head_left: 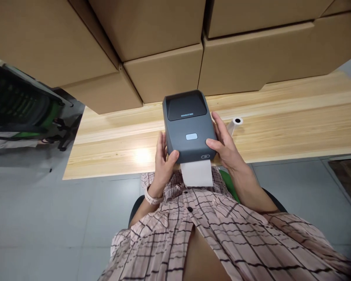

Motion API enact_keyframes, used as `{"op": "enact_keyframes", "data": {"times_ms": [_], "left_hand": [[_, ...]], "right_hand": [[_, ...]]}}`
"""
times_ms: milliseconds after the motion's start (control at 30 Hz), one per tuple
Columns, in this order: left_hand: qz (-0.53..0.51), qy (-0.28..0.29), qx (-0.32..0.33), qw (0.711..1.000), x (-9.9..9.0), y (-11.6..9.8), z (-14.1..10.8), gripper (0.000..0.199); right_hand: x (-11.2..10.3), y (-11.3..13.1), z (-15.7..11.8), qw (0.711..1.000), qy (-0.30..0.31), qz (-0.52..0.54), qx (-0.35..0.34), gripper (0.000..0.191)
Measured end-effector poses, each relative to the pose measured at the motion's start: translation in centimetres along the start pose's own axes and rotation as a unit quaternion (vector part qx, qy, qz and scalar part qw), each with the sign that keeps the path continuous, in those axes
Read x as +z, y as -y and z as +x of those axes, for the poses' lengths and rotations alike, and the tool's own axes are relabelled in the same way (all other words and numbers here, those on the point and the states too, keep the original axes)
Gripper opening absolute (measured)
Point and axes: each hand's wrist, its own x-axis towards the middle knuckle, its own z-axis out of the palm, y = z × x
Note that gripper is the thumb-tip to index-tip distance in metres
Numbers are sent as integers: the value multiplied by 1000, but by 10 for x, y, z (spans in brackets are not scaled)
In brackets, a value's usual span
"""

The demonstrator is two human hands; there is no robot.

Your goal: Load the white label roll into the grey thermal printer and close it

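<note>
A dark grey label printer with a glossy black window and a pale button is between my two hands at the table's front edge. A strip of white paper hangs from its near side. My left hand grips the printer's left side, thumb on the near left corner. On the right side my right hand grips it, thumb on top near the right corner. Just beyond my right hand a white paper roll with a dark core is on the table, partly hidden by my fingers.
Large brown cardboard boxes are stacked along the back of the wooden table. At the far left stand a dark and green chair and part of a person's leg and foot. Grey tiled floor lies below.
</note>
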Motion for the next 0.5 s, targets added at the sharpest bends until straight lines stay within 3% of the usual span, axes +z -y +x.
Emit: {"op": "enact_keyframes", "data": {"times_ms": [67, 100, 133, 167, 233, 300, 400, 500], "left_hand": [[44, -101, 48, 993, -1, 9, -20, 72], [59, -163, 80, 982, -1, 13, -31, 58], [58, -181, 90, 978, -1, 16, -41, 40], [54, -137, 57, 987, -1, 17, -49, 29], [21, 6, -57, 998, 1, 14, -57, 33], [-33, 133, -165, 977, 3, 6, -56, 41], [-84, 210, -234, 946, 3, -5, -48, 51], [-60, 232, -238, 941, 0, -6, -43, 55]], "right_hand": [[0, 0, 0, 1000, -7, -7, -4, 102], [1, -1, 0, 1000, -9, -8, -8, 102], [1, -2, 0, 1000, -11, -8, -12, 102], [2, -4, 0, 1000, -12, -7, -16, 102], [3, -7, 1, 1000, -13, -3, -22, 101], [3, -9, 1, 1000, -12, 2, -23, 102], [4, -8, 1, 999, -8, 1, -32, 101], [3, 1, -3, 991, -20, -92, -98, 72]]}}
